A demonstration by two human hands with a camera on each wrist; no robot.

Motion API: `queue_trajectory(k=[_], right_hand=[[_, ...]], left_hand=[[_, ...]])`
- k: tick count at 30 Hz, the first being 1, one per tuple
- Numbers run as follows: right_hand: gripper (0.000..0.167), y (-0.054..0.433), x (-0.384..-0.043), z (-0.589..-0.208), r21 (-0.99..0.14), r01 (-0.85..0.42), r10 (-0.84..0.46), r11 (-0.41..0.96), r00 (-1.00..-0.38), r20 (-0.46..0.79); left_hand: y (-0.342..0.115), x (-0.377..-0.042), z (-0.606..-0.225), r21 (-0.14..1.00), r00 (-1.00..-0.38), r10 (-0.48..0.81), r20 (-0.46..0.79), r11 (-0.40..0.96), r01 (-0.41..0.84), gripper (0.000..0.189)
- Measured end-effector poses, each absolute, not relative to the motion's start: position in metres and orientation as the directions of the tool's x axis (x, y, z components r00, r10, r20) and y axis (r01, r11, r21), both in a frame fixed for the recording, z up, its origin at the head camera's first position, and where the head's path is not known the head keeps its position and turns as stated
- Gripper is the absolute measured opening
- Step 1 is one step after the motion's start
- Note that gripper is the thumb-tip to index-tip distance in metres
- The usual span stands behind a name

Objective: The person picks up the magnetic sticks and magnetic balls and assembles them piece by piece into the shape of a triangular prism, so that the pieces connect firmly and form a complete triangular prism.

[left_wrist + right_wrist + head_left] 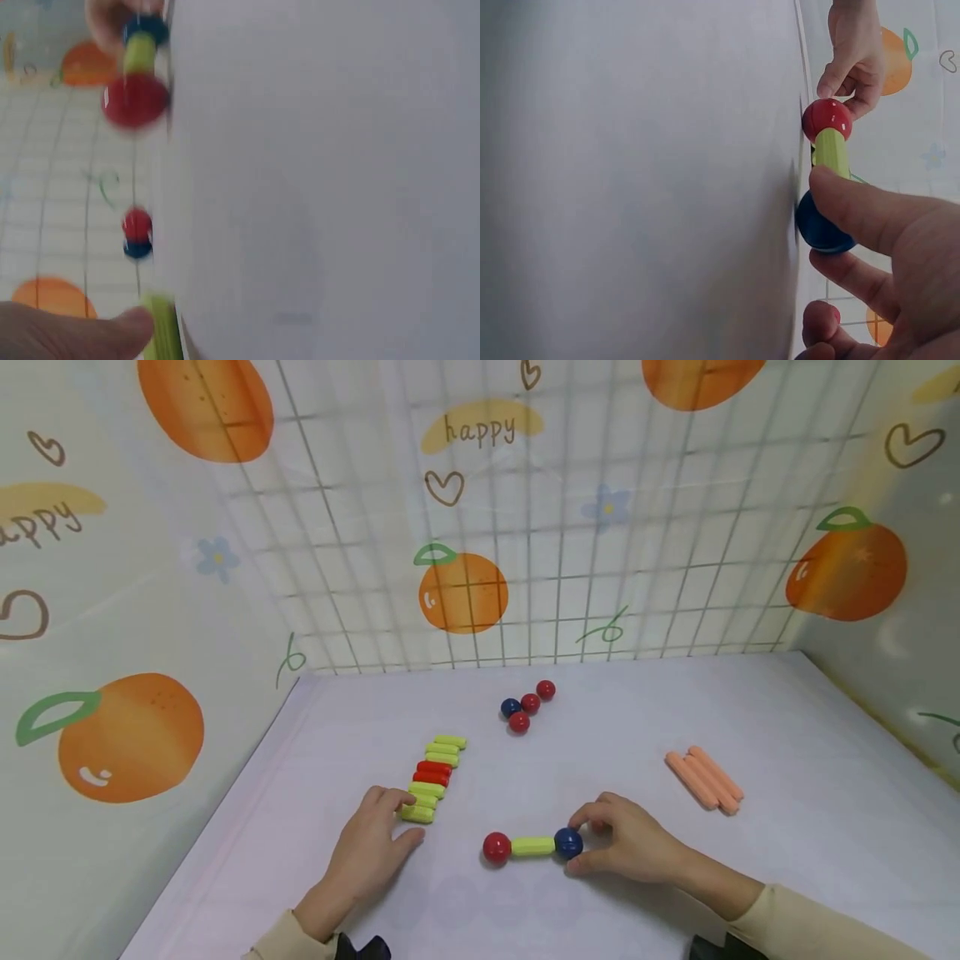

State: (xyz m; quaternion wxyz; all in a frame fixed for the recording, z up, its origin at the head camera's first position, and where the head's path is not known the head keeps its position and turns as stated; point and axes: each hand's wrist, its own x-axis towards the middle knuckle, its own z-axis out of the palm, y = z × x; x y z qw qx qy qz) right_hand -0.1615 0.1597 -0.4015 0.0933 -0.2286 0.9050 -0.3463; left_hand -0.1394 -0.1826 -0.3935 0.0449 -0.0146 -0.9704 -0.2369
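In the head view my right hand [630, 839] pinches a blue ball [568, 843] between thumb and fingers. That ball sits at one end of a yellow-green stick [532, 846], and a red ball [496, 848] is at the other end, making a dumbbell shape on the table. My left hand [367, 843] is at the near end of a row of short sticks, its fingertips over the nearest yellow-green sticks [417, 814] and its thumb held apart. Two red sticks [431, 778] lie midway along this row. The right wrist view shows the thumb [855, 206] against the blue ball.
Toward the back of the table [360, 710] lie loose balls: three red balls [530, 703] and a blue ball [511, 708]. Three salmon-coloured sticks [703, 780] lie side by side at the right. A printed curtain [360, 527] over a wire grid stands behind the table.
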Motion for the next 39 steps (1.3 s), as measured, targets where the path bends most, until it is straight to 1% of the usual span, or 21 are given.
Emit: queue_trajectory(k=[2, 7, 14, 21, 29, 32, 39], right_hand=[[0.040, 0.162, -0.160, -0.401, -0.669, -0.347, -0.475, 0.657, -0.880, -0.011], [0.040, 0.166, -0.159, -0.401, -0.669, -0.339, -0.470, 0.661, -0.883, -0.017], [0.040, 0.167, -0.159, -0.400, -0.681, -0.327, -0.465, 0.655, -0.885, -0.022], [0.040, 0.168, -0.158, -0.400, -0.691, -0.330, -0.469, 0.643, -0.883, -0.016], [0.040, 0.166, -0.159, -0.404, -0.701, -0.339, -0.488, 0.627, -0.873, -0.014], [0.041, 0.167, -0.159, -0.405, -0.691, -0.354, -0.488, 0.630, -0.873, 0.002], [0.042, 0.167, -0.158, -0.406, -0.682, -0.377, -0.490, 0.627, -0.871, 0.030]], left_hand=[[-0.189, -0.145, -0.394, 0.445, -0.996, -0.013, 0.093, 0.895, 0.030, 0.038], [-0.198, -0.155, -0.396, 0.461, -0.999, -0.027, 0.029, 0.887, -0.011, 0.035], [-0.201, -0.160, -0.397, 0.472, -1.000, -0.012, 0.020, 0.882, -0.001, 0.024], [-0.199, -0.160, -0.396, 0.461, -1.000, -0.011, -0.012, 0.887, -0.015, 0.025], [-0.198, -0.154, -0.393, 0.410, -1.000, 0.000, -0.019, 0.912, -0.008, 0.026], [-0.194, -0.153, -0.392, 0.424, -1.000, 0.004, -0.022, 0.905, -0.005, 0.025], [-0.185, -0.153, -0.389, 0.501, -0.999, -0.014, -0.052, 0.865, -0.039, 0.023]])
